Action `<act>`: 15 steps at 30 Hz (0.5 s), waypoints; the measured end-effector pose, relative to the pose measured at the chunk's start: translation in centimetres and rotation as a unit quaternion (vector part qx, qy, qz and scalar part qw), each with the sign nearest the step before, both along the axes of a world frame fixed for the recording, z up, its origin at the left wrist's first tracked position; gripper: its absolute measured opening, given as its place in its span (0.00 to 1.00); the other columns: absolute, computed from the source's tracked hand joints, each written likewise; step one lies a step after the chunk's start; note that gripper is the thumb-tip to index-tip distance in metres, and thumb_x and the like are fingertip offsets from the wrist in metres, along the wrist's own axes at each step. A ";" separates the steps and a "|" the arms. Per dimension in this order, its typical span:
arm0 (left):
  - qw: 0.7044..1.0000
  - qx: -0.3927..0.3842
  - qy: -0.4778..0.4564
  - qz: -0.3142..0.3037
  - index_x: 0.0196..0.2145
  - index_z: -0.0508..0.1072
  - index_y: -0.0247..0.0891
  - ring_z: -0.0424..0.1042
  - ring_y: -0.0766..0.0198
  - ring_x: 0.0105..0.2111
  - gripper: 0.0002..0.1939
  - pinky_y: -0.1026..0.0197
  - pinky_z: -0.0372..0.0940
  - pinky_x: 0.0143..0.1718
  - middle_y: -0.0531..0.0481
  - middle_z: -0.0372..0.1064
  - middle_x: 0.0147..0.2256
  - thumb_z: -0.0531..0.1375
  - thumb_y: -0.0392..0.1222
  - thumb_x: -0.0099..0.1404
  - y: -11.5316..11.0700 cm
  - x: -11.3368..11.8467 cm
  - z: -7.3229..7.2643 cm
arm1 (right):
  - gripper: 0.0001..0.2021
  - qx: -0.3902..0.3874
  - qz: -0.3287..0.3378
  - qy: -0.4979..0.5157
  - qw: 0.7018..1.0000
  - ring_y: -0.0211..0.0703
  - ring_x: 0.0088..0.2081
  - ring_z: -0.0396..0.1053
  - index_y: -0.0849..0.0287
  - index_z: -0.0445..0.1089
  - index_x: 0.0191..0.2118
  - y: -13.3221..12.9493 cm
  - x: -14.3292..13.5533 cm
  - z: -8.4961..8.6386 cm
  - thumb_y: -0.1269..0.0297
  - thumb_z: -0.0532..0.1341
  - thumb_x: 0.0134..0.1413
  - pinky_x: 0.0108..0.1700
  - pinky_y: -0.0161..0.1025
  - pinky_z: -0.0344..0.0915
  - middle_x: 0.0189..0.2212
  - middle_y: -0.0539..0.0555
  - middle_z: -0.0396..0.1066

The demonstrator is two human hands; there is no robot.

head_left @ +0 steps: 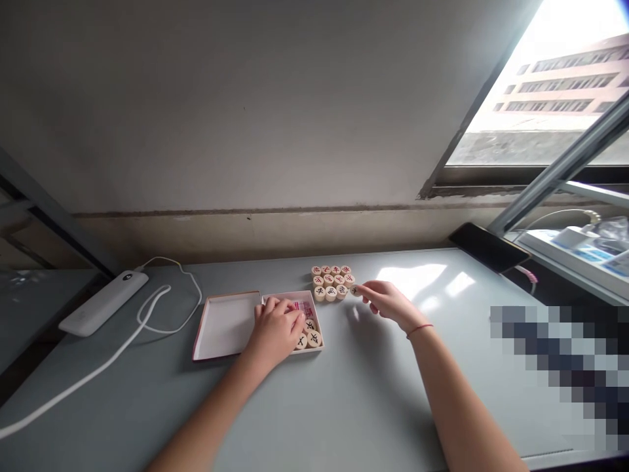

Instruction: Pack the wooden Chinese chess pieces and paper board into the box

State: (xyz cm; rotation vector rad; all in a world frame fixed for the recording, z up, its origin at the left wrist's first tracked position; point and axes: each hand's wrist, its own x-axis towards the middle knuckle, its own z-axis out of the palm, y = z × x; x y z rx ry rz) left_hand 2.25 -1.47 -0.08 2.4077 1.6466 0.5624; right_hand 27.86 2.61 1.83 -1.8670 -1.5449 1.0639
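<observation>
Several round wooden pieces (331, 279) with red and black characters stand in three rows on the grey desk. My right hand (388, 304) pinches one piece (355, 290) at the right end of the front row. My left hand (279, 328) rests over an open white box (318, 321), its fingers bent over the box's inside; whatever they hold, if anything, is hidden. Loose pieces (314, 338) lie in the box's near right corner, beside a red printed item (307, 307). The box's lid part (227, 326) lies open on the left.
A white power strip (104, 303) with a white cable (81, 388) is at the left. A dark phone-like object (489, 246) leans at the back right near a metal frame. The wall runs along the desk's back edge, with a window at the right.
</observation>
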 end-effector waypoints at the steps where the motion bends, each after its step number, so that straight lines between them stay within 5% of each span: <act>1: 1.000 0.003 0.003 -0.003 0.26 0.76 0.44 0.63 0.54 0.43 0.17 0.51 0.55 0.41 0.49 0.72 0.40 0.51 0.40 0.67 0.0 0.1 0.1 | 0.18 -0.006 0.008 -0.015 1.000 0.33 0.20 0.58 0.61 0.67 0.26 0.1 -0.1 -0.4 0.49 0.56 0.51 0.22 0.33 0.53 0.21 0.51 0.65; 7: 0.999 -0.016 0.026 -0.015 0.30 0.76 0.44 0.63 0.55 0.42 0.16 0.53 0.53 0.40 0.50 0.72 0.39 0.50 0.41 0.67 -0.2 0.4 0.6 | 0.20 0.045 -0.005 -0.144 0.988 0.35 0.20 0.53 0.58 0.58 0.17 0.4 -0.7 -1.7 0.50 0.54 0.51 0.22 0.33 0.49 0.16 0.48 0.59; 15: 0.998 -0.055 -0.002 -0.019 0.31 0.76 0.44 0.63 0.56 0.43 0.13 0.53 0.53 0.42 0.51 0.73 0.38 0.52 0.42 0.66 -0.5 0.7 0.9 | 0.19 0.139 -0.022 -0.137 0.981 0.35 0.21 0.49 0.57 0.52 0.18 0.0 -1.8 -0.5 0.51 0.51 0.54 0.23 0.33 0.46 0.15 0.47 0.53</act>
